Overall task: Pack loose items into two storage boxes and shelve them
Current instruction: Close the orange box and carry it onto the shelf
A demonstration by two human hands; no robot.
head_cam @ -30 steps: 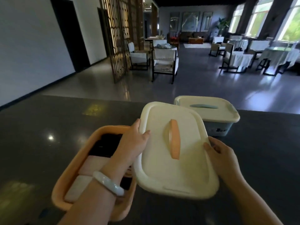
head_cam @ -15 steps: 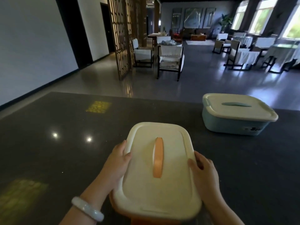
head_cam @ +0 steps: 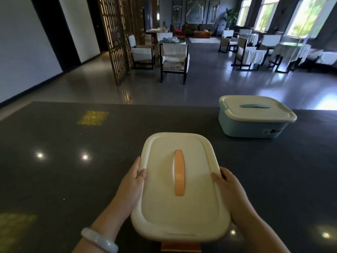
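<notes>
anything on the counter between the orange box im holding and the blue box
Nothing: in the head view, only bare dark countertop separates the cream lid from the blue box.

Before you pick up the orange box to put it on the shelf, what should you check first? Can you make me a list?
1. Cream lid sits over the orange box: ok, it covers the whole box.
2. Lid snapped shut all round: cannot tell, the rim hides the edges.
3. Left hand on the lid's left edge: ok.
4. Right hand on the lid's right edge: ok.
5. Blue box has its lid on: ok, it stands apart on the dark counter.
6. Shelf ready: cannot tell, no shelf shows.
</notes>
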